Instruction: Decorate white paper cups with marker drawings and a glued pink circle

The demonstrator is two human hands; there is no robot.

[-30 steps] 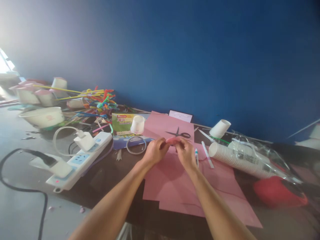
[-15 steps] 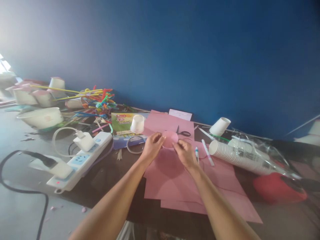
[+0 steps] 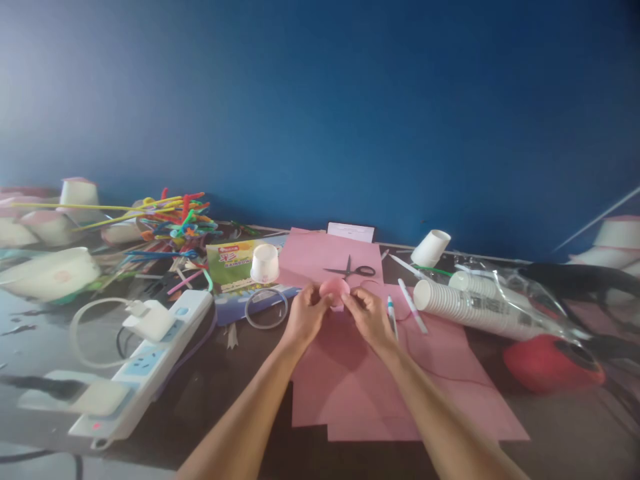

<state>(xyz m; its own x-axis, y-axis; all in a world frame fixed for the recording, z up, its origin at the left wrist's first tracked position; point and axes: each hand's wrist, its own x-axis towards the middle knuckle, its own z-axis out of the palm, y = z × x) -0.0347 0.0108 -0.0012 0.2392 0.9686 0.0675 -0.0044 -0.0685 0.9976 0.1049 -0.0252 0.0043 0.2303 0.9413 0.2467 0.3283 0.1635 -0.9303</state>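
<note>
Disc (image 3: pixel 334 287) (light, creasable paper, I judge) sits pinched: left hand (image 3: pixel 307 313), eight o'clock; right hand (image 3: pixel 369 315), four; edgewise hold suits.

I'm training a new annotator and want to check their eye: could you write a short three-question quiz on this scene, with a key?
1. What do the left hand and right hand hold between them?
2. True or false: the black scissors lie with their blades open on pink paper.
3. What stands on the packet marked "RAINBOW"? A) the black scissors; B) a white cup; C) a power strip.

Key: 1. A round pink piece, apparently paper. 2. True. 3. B.
</note>
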